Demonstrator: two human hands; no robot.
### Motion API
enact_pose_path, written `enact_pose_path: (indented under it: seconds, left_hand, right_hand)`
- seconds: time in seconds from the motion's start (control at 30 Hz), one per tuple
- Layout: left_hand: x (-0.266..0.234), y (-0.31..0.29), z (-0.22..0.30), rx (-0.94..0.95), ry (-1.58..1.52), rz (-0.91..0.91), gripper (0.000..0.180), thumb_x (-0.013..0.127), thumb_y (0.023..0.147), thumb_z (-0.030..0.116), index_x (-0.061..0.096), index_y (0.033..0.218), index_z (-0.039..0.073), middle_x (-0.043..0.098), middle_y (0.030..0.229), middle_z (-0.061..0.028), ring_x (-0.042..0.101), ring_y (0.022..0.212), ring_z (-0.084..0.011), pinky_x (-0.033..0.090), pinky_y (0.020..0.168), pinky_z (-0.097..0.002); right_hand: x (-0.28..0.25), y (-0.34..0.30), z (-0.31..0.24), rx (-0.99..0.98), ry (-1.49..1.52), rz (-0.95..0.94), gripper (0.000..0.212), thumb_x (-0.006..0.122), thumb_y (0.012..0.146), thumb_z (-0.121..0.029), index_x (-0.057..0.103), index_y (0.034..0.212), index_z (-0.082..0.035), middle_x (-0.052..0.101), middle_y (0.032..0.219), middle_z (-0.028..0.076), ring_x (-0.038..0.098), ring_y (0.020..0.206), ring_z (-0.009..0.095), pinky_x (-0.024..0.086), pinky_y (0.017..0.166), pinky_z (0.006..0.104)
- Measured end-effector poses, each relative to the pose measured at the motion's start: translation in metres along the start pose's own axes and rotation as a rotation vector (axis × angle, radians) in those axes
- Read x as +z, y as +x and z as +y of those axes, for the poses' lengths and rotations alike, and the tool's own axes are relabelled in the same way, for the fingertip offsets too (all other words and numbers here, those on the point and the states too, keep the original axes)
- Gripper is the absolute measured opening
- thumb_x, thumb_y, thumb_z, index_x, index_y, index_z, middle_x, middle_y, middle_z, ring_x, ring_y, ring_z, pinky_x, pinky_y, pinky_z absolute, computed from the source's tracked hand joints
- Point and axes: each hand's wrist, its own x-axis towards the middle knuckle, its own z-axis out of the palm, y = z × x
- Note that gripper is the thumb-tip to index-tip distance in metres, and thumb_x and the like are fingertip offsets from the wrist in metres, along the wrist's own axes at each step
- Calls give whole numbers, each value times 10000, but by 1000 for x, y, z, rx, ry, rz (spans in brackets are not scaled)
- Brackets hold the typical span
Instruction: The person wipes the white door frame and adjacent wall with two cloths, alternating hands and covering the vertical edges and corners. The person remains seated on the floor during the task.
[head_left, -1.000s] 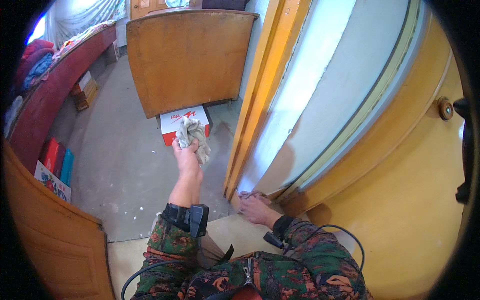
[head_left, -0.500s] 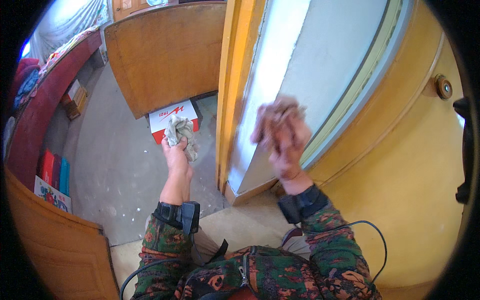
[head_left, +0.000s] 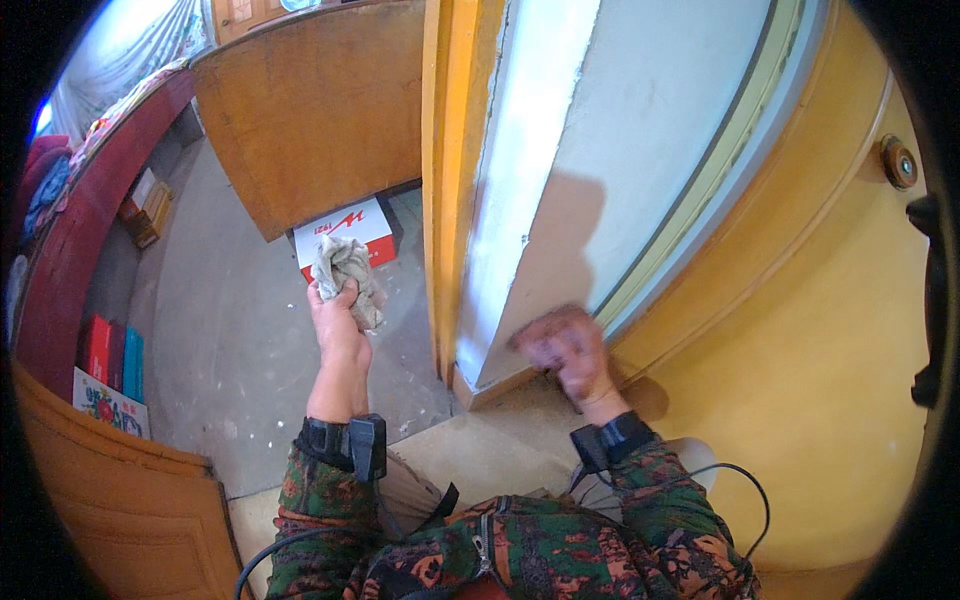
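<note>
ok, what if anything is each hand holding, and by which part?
Left hand: crumpled pale cloth, by its near side. Right hand: apparently a brownish cloth; too blurred to tell where gripped.

Bright at upper left, shadowed and blurred at centre right
Strong light washes out the curtain [head_left: 125, 75]; a brownish shadow falls across the pale wall [head_left: 665, 110] above the right hand [head_left: 570, 352], itself smeared by motion (the left hand [head_left: 336, 312] looks sharper). Fisheye distortion bows the yellow door [head_left: 790, 390]; black rounds the corners.
</note>
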Motion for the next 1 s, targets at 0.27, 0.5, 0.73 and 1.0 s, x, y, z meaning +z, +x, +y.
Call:
enact_pose_path:
  seconds: [0.27, 0.5, 0.73, 1.0]
  left_hand:
    - [-2, 1, 3, -50, 46, -16, 451, 510, 943, -32, 400, 1347, 136, 550, 1281, -91, 598, 1104, -255, 569, 791, -429]
    - [-5, 3, 3, -40, 96, -24, 458, 510, 942, -32, 395, 1353, 132, 550, 1283, -89, 599, 1105, -256, 566, 800, -434]
    - [-4, 3, 3, -45, 88, 9, 470, 519, 941, -25, 387, 1366, 126, 549, 1285, -91, 593, 1119, -260, 548, 865, -438]
    - [0, -1, 5, -45, 31, -1, 466, 521, 938, -33, 399, 1357, 130, 550, 1287, -93, 593, 1124, -260, 538, 881, -432]
  right_hand:
    - [-24, 73, -57, -471, -837, 958, 232, 535, 978, -171, 529, 1196, -91, 520, 1236, 96, 570, 1062, 250, 517, 849, 369]
    - [77, -19, 128, 661, 175, 846, 219, 505, 988, -172, 503, 1198, -108, 581, 1029, 54, 593, 893, 241, 509, 701, 342]
    - [60, -49, 202, 966, 797, 699, 73, 493, 975, -121, 546, 1004, -79, 582, 897, 108, 602, 769, 308, 503, 580, 466]
    - [17, 19, 84, 759, 856, 1054, 154, 434, 982, -64, 583, 975, -104, 561, 706, 36, 573, 607, 184, 443, 458, 329]
